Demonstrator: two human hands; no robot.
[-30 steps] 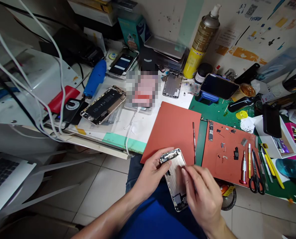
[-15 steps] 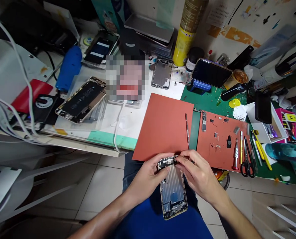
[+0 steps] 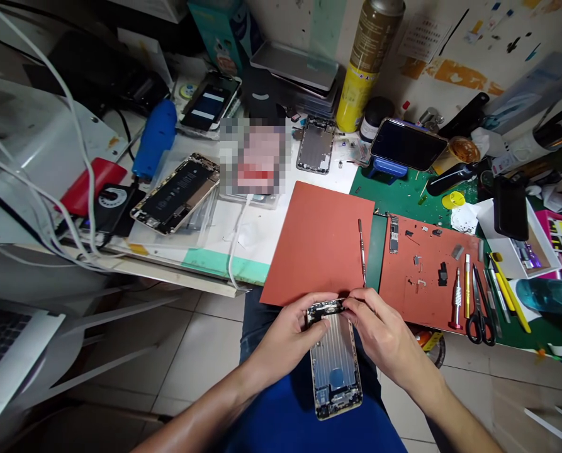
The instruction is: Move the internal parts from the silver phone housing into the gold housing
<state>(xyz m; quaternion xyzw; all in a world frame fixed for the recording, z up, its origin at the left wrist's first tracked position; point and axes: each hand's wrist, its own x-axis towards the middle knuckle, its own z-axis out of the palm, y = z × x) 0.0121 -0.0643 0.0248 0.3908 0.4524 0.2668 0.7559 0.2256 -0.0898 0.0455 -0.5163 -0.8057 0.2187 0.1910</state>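
Observation:
An opened phone housing [image 3: 337,365], silvery inside with a ribbed middle and small parts at both ends, is held over my lap. My left hand [image 3: 292,330] grips its upper left side, thumb across the inner face. The fingers of my right hand [image 3: 379,324] are pinched at the top right corner of the housing; whatever they pinch there is too small to make out. Just beyond my hands lies a reddish-brown mat [image 3: 318,245], with a thin metal tool [image 3: 362,251] on its right edge.
A second mat [image 3: 422,308] at the right bears small phone parts, a screwdriver [image 3: 457,299] and scissors [image 3: 479,324]. Another opened phone [image 3: 177,194] lies at the left, near white cables [image 3: 90,195]. A spray can [image 3: 368,63] stands at the back.
The whole view has shifted, so the table and my hands appear slightly further right and lower. My hands keep nearly the same hold on the housing.

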